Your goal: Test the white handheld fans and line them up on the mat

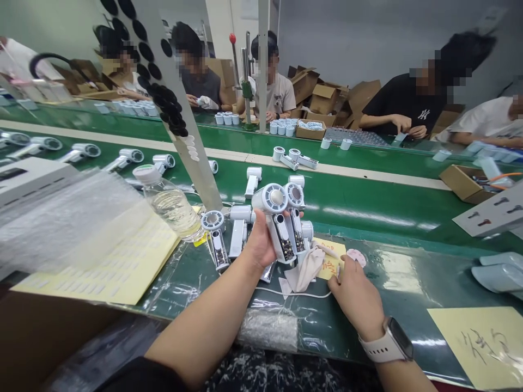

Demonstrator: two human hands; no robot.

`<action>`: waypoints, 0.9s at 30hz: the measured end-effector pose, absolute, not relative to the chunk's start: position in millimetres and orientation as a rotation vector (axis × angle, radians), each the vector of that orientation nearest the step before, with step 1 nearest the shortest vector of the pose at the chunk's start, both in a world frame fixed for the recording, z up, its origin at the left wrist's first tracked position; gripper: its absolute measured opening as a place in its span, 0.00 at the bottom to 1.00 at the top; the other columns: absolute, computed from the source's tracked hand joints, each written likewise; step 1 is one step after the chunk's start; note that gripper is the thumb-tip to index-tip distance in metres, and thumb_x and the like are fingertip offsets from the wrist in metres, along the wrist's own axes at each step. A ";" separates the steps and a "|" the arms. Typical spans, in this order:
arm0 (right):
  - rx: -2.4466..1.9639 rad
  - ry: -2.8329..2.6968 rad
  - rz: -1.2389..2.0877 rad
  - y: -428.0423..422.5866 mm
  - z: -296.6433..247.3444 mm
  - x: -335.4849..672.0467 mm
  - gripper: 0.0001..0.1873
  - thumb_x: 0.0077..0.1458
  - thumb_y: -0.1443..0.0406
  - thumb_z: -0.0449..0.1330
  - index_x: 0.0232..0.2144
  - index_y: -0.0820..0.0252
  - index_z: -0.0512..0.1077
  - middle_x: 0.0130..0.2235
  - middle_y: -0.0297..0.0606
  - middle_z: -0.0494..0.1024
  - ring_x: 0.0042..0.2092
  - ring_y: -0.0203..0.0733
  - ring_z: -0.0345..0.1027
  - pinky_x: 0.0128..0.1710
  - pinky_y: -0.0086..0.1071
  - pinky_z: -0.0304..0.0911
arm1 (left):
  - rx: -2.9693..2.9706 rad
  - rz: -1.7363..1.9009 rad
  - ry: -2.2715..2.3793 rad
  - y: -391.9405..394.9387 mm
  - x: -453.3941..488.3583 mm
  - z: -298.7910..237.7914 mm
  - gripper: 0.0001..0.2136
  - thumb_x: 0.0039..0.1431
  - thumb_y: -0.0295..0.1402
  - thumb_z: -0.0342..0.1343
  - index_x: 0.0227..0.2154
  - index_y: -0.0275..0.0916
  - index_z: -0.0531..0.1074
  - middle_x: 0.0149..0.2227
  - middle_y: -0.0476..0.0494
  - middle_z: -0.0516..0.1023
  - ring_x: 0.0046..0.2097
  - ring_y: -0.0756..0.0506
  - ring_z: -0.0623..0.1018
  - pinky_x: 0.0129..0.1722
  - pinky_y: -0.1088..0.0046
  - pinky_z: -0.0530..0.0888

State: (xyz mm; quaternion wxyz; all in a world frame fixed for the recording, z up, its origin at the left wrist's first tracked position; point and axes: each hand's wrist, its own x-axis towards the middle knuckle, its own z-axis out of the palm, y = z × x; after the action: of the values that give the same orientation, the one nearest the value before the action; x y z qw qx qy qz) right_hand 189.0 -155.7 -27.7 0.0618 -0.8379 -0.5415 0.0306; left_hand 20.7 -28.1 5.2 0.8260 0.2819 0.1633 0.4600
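My left hand (261, 242) is wrapped round two pale handheld fans near the middle. The nearer handheld fan (281, 239) has an open handle with its circuit board showing; the other fan (296, 226) stands close against it, its handle open too. My right hand (355, 291), with a watch on the wrist, pinches the end of a thin white cable (286, 293) that runs left across the bench. Between the hands lies a crumpled whitish cloth (309, 268), partly over a yellow note (327, 253). More fans, including an open one (216, 245), lie left of my left hand.
A water bottle (165, 201) leans beside a metal post (183, 136) at left. Yellow sheets (114, 283) and clear plastic lie nearby. Beyond runs a green conveyor (368, 201) with several fans. Co-workers sit on its far side. Another yellow note (478, 343) is at front right.
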 end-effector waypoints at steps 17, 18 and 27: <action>-1.408 -1.129 1.427 -159.1 13.4 144.3 0.17 0.52 0.51 0.64 0.29 0.59 0.71 0.20 0.29 0.70 0.24 0.37 0.65 0.29 0.33 0.65 | 0.631 0.885 0.270 -44.0 26.2 17.6 0.34 0.29 0.69 0.62 0.22 0.38 0.70 0.40 0.37 0.82 0.51 0.31 0.79 0.46 0.55 0.78; -1.393 -1.111 1.406 -156.9 12.4 141.8 0.19 0.52 0.49 0.64 0.28 0.59 0.71 0.20 0.29 0.69 0.24 0.36 0.64 0.28 0.32 0.63 | 0.625 0.887 0.271 -44.1 26.1 18.0 0.34 0.29 0.68 0.62 0.22 0.38 0.70 0.40 0.38 0.82 0.51 0.31 0.79 0.46 0.55 0.78; -1.298 -0.918 1.244 -160.7 -10.0 110.7 0.25 0.57 0.42 0.59 0.28 0.57 0.64 0.16 0.23 0.63 0.19 0.32 0.57 0.21 0.27 0.53 | 0.565 0.993 0.283 -43.3 28.4 12.9 0.33 0.30 0.66 0.64 0.21 0.36 0.71 0.39 0.39 0.82 0.47 0.33 0.81 0.45 0.57 0.79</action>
State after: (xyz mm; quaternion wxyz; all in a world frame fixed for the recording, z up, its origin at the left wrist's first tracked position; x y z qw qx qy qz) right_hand 110.7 -160.7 -10.0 0.5324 -0.5442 -0.3851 0.5216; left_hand 28.4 -43.3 12.9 0.8318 0.2664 0.1334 0.4683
